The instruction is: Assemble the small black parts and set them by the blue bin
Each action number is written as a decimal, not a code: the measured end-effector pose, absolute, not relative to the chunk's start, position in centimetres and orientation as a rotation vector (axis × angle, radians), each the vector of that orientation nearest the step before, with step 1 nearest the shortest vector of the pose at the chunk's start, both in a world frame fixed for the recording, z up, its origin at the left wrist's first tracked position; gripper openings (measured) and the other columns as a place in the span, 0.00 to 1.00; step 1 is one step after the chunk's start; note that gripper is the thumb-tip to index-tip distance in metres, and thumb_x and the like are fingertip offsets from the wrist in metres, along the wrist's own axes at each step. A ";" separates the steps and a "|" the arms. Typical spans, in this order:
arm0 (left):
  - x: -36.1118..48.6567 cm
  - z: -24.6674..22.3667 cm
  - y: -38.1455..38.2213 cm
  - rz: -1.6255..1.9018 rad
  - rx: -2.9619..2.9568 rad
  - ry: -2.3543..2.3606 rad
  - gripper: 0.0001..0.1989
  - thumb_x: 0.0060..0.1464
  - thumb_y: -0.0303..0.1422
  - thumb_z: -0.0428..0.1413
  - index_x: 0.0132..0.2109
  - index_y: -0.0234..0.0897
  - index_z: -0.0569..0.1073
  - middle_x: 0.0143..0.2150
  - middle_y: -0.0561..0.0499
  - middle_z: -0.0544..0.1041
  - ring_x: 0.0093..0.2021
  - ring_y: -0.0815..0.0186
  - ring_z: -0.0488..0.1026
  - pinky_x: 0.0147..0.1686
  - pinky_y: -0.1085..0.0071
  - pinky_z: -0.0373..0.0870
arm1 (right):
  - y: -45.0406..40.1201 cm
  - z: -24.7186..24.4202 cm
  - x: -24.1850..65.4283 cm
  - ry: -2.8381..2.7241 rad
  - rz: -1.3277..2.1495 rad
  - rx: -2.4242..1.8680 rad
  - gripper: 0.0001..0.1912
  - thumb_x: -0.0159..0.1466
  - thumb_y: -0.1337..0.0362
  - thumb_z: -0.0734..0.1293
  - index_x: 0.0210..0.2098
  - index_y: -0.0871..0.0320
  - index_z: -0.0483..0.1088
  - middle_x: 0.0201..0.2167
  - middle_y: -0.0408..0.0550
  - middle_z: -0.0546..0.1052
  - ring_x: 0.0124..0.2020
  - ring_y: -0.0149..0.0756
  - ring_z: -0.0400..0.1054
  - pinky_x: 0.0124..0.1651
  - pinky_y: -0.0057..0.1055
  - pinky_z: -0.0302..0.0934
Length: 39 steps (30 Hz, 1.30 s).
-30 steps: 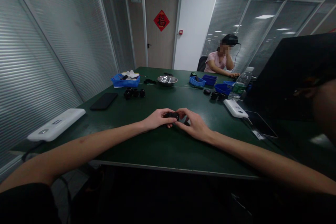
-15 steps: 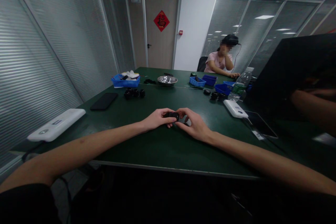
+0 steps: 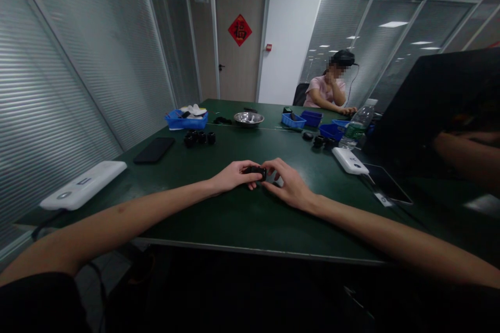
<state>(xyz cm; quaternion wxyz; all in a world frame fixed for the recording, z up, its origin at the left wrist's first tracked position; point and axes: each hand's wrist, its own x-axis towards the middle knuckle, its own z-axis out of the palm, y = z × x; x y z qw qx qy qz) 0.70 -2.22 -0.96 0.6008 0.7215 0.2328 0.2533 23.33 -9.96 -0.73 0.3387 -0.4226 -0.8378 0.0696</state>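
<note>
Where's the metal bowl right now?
In the head view, the metal bowl sits mid-picture on the table, beyond the left hand, between the blue tray at left and the light-blue basket at right.

Dim overall. White light panels (image 3: 393, 24) glare in glass wall (image 3: 398, 10), upper right; blinds (image 3: 35, 93) gleam left. Faint sheen on worktop (image 3: 219, 223), near-black shadow beneath. Wide-angle stretch at edges; fine detail soft.

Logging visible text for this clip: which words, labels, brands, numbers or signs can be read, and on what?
"福": red diamond sign on the door.
Too small or blurred: green label on the bottle.
Too small or blurred: marks on the left white device, right white device and white tag.
</note>
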 end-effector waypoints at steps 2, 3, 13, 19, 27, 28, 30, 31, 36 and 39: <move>0.7 -1.0 -2.2 0.590 1.670 0.533 0.26 0.56 0.41 0.67 0.56 0.31 0.73 0.38 0.48 0.79 0.34 0.68 0.77 0.40 0.68 0.74 | -10.0 -0.7 23.3 -2.192 0.173 -1.088 0.19 0.67 0.63 0.70 0.56 0.52 0.66 0.53 0.52 0.72 0.47 0.42 0.72 0.46 0.39 0.70; 0.8 -1.0 -2.2 0.594 1.665 0.535 0.26 0.56 0.41 0.67 0.56 0.31 0.74 0.37 0.49 0.79 0.34 0.68 0.76 0.40 0.68 0.74 | -10.1 -0.7 23.2 -2.186 0.177 -1.095 0.20 0.67 0.62 0.70 0.57 0.52 0.66 0.53 0.52 0.72 0.47 0.42 0.72 0.46 0.39 0.70; 0.6 -0.4 -2.6 0.587 1.638 0.549 0.27 0.55 0.43 0.67 0.56 0.30 0.73 0.39 0.48 0.79 0.34 0.68 0.76 0.40 0.66 0.74 | -10.0 -0.8 23.3 -2.157 0.261 -1.070 0.18 0.69 0.59 0.68 0.56 0.52 0.65 0.47 0.51 0.74 0.42 0.40 0.72 0.42 0.38 0.71; 0.6 -0.5 -2.5 0.607 1.637 0.549 0.28 0.54 0.42 0.68 0.56 0.30 0.74 0.40 0.47 0.78 0.35 0.68 0.76 0.40 0.66 0.73 | -10.0 -0.7 23.2 -2.104 0.290 -1.083 0.22 0.67 0.58 0.70 0.58 0.53 0.63 0.48 0.51 0.74 0.45 0.41 0.72 0.44 0.39 0.71; 0.6 -0.2 -2.8 0.573 1.636 0.545 0.28 0.55 0.41 0.67 0.57 0.30 0.72 0.43 0.46 0.78 0.36 0.68 0.76 0.42 0.65 0.74 | -10.0 -0.6 23.4 -2.164 0.245 -1.021 0.16 0.69 0.62 0.69 0.55 0.53 0.67 0.51 0.52 0.72 0.44 0.41 0.71 0.45 0.40 0.71; 0.6 -0.3 -2.7 0.577 1.637 0.538 0.27 0.55 0.41 0.67 0.57 0.30 0.73 0.43 0.46 0.78 0.36 0.68 0.75 0.42 0.65 0.74 | -10.0 -0.6 23.3 -2.169 0.242 -1.012 0.16 0.68 0.62 0.69 0.55 0.53 0.67 0.52 0.53 0.71 0.45 0.41 0.71 0.45 0.40 0.71; 0.6 -0.3 -2.7 0.579 1.639 0.537 0.27 0.55 0.40 0.67 0.57 0.30 0.73 0.43 0.46 0.78 0.36 0.68 0.75 0.43 0.65 0.74 | -10.1 -0.5 23.3 -2.150 0.245 -1.020 0.18 0.68 0.62 0.69 0.56 0.53 0.66 0.53 0.53 0.71 0.47 0.41 0.71 0.45 0.39 0.71; 0.6 -0.2 -2.8 0.579 1.640 0.546 0.27 0.55 0.40 0.67 0.57 0.30 0.73 0.43 0.46 0.78 0.36 0.68 0.75 0.43 0.65 0.73 | -10.1 -0.5 23.2 -2.135 0.248 -1.037 0.20 0.68 0.61 0.70 0.57 0.53 0.65 0.52 0.53 0.71 0.47 0.41 0.71 0.45 0.39 0.71; 0.7 0.0 -3.0 0.576 1.644 0.557 0.26 0.55 0.40 0.66 0.57 0.30 0.73 0.45 0.45 0.78 0.36 0.68 0.75 0.43 0.64 0.73 | -10.1 -0.6 23.3 -2.160 0.266 -1.100 0.18 0.69 0.59 0.69 0.57 0.54 0.65 0.45 0.50 0.75 0.41 0.39 0.71 0.42 0.38 0.70; 0.7 -0.1 -3.0 0.574 1.647 0.534 0.26 0.55 0.40 0.67 0.56 0.31 0.74 0.47 0.44 0.77 0.36 0.68 0.75 0.42 0.64 0.73 | -10.0 -0.7 23.4 -2.175 0.219 -1.044 0.18 0.68 0.61 0.70 0.56 0.53 0.66 0.48 0.51 0.74 0.44 0.41 0.71 0.45 0.39 0.70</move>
